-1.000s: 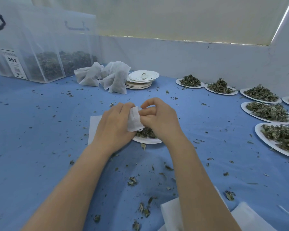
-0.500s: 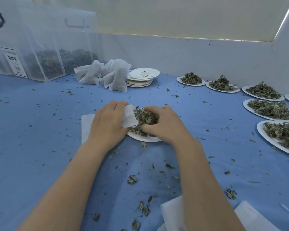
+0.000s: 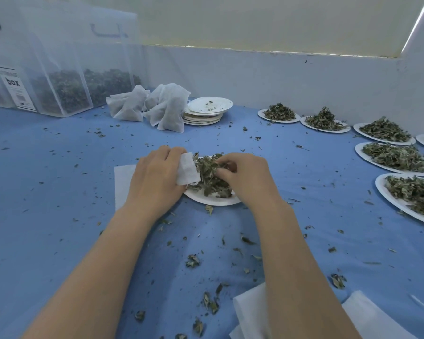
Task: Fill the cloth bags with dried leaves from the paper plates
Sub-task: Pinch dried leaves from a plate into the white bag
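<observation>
Left hand: our left hand (image 3: pixel 157 177) grips a small white cloth bag (image 3: pixel 187 169) at the white paper plate's (image 3: pixel 212 200) left rim.
Right hand: our right hand (image 3: pixel 246 178), fingers curled, pinches the pile of dried green leaves (image 3: pixel 209 176) mid-table.
Writing: clear plastic storage box (image 3: pixel 59 77), far left corner, reads "box".

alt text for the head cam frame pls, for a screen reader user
A person's left hand holds a white cloth bag beside a paper plate of dried leaves, which the right hand pinches. More leaf-filled plates line the blue table at right; filled bags lie behind.
</observation>
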Available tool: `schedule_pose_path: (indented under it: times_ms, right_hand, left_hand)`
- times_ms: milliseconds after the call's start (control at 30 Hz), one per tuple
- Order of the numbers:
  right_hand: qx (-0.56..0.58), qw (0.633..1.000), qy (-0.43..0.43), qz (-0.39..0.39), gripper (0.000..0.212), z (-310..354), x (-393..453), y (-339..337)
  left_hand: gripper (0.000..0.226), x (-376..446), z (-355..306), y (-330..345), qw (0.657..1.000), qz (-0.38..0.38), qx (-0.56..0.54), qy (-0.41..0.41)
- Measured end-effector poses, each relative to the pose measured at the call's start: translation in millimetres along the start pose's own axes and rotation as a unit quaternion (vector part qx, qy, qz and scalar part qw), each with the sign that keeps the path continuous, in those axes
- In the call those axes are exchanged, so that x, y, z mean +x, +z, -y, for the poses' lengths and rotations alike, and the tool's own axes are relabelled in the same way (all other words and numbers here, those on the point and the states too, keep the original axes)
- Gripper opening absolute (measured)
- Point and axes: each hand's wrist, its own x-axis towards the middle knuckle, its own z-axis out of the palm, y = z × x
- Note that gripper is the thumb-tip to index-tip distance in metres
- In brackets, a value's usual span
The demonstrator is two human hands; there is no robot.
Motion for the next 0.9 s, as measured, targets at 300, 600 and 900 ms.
schedule_pose_path:
  times_ms: [300, 600, 900]
  right_hand:
    - [0.094, 0.993, -0.007, -0.073, 0.016, 0.1, 1.5, -9.2]
    - [0.045, 0.997, -0.06, -0.017, 0.015, 15.0, 1.9, 3.1]
    - [0.143, 0.989, -0.036, -0.004, 0.021, 27.0, -0.5, 7.0]
  left_hand:
    - [0.045, -0.4, 2.3, -1.1, 1.0, -0.007, 0.008, -0.015]
    - [0.047, -0.4, -4.6, 0.2, 1.0, -0.01, -0.015, -0.006]
    - [0.046, -0.9, -12.6, 2.3, 0.997, -0.037, -0.063, 0.006]
